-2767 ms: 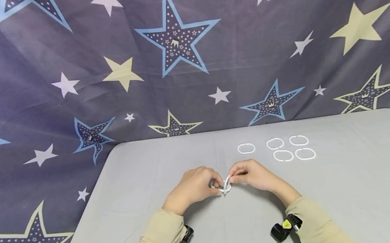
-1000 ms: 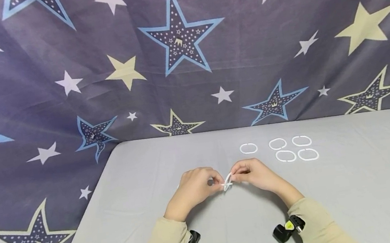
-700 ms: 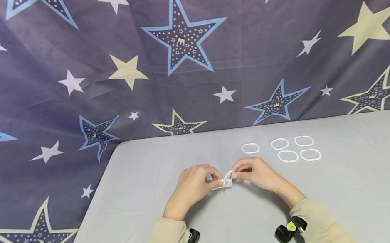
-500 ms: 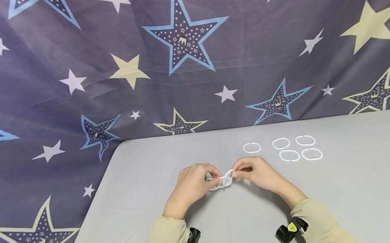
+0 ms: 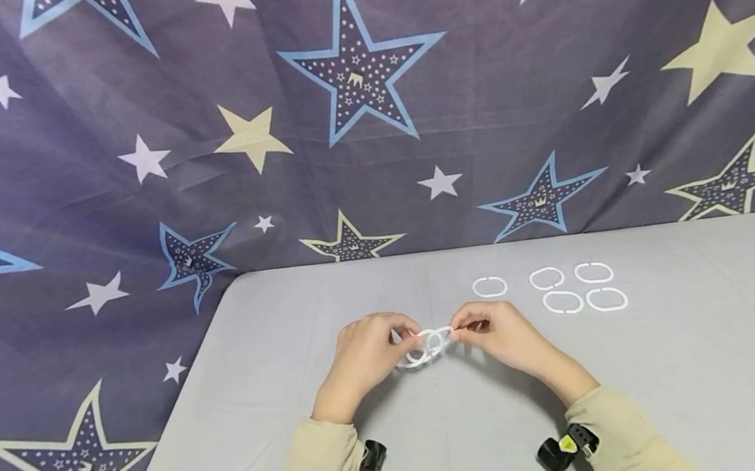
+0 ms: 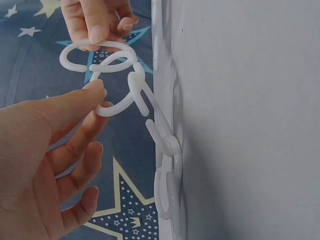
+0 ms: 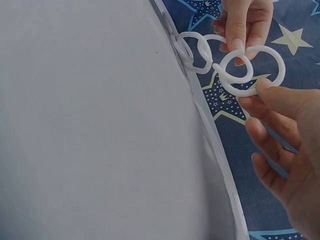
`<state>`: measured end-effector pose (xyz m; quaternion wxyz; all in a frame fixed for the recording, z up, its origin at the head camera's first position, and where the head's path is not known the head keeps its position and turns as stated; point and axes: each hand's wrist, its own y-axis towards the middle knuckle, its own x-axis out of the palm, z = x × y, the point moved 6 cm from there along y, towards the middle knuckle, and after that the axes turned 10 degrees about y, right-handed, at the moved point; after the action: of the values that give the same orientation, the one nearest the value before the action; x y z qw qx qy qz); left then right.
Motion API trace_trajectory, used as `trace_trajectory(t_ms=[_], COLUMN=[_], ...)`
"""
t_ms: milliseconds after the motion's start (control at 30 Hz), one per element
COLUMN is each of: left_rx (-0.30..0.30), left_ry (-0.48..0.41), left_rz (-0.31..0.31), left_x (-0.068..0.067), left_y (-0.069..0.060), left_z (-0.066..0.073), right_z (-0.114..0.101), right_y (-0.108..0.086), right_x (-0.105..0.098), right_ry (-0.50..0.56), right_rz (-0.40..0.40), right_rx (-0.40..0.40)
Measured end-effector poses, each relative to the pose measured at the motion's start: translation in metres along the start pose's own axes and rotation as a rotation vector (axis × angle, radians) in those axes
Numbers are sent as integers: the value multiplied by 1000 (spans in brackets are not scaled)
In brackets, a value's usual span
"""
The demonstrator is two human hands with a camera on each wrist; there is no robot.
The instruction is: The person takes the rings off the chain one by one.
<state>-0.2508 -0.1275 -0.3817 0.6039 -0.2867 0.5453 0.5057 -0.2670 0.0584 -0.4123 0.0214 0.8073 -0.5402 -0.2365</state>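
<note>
My left hand (image 5: 371, 350) pinches a white oval plastic chain link (image 6: 116, 108) between thumb and forefinger. This link belongs to a short chain (image 6: 175, 150) of white links that hangs down to the table surface in the left wrist view. Facing it, my right hand (image 5: 497, 325) pinches another white link (image 7: 282, 67), which has a small gap in its side. In both wrist views this link passes through the one in my left hand. The other fingers of both hands are loosely bent. In the head view my left fingers partly cover the chain.
Several loose white links (image 5: 608, 311) lie on the grey table (image 5: 697, 367), farther back and to the right of my hands. A single link (image 5: 492, 296) lies a little left of that group. Behind the table hangs a star-patterned cloth (image 5: 447, 111).
Both hands have risen slightly, the left more. The right-hand link, steeply tilted before, now lies flatter across the left-hand link, and more of the chain shows. The loose links have not moved.
</note>
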Motion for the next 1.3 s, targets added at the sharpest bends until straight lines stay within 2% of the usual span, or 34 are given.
trace_trajectory(t_ms=[433, 1100, 1300], left_rx=[-46, -100, -122], left_ry=[10, 38, 45], left_rz=[28, 116, 128], left_x=[-2, -5, -3], left_y=[0, 0, 0], left_z=[-4, -6, -7], right_z=[1, 6, 8], right_y=[-2, -2, -2], right_x=[-3, -1, 0], right_ry=[-50, 41, 36], right_rz=[-27, -68, -84], right_rx=[1, 19, 27])
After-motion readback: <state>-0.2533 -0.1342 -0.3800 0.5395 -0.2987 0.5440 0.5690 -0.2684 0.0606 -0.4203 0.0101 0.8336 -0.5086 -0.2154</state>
